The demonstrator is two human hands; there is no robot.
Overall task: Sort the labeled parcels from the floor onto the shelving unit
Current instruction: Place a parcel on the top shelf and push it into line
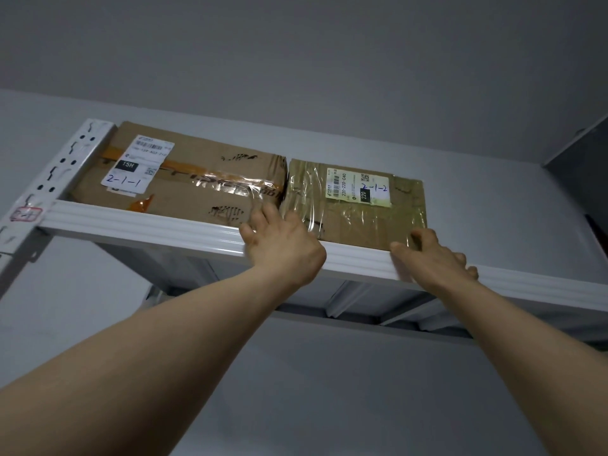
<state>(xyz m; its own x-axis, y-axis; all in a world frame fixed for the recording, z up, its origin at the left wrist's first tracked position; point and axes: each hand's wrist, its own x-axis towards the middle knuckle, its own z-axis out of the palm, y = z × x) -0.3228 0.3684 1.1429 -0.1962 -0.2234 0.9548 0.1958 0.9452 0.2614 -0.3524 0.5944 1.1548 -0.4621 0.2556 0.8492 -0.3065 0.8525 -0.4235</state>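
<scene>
The smaller parcel (358,205), wrapped in clear tape and marked 2-1-2 on its label (360,190), lies flat on the top shelf with its left side touching the larger box (184,179). That box carries a label marked 2-1-1 (138,166), so I judge the two are being set in number order, left to right. Both labels face up and can be read from below, which I take to be the reason for laying them flat. The left hand (283,241) has its fingers straight and fanned out, pressing the parcel's front left corner right at the seam between the two boxes; I read this as keeping the parcel tight against its neighbour. The right hand (434,255) has bent fingers at the front right corner, index on top and thumb against the front edge, so it seems to pinch that corner to square it up. The parcel's front edge sits just at the white front beam (148,222), not hanging past it. At the far left the slotted upright (65,159) bears a small red-edged tag (25,213) whose writing is too blurred for me to read. Behind everything is a plain grey wall (296,60).
</scene>
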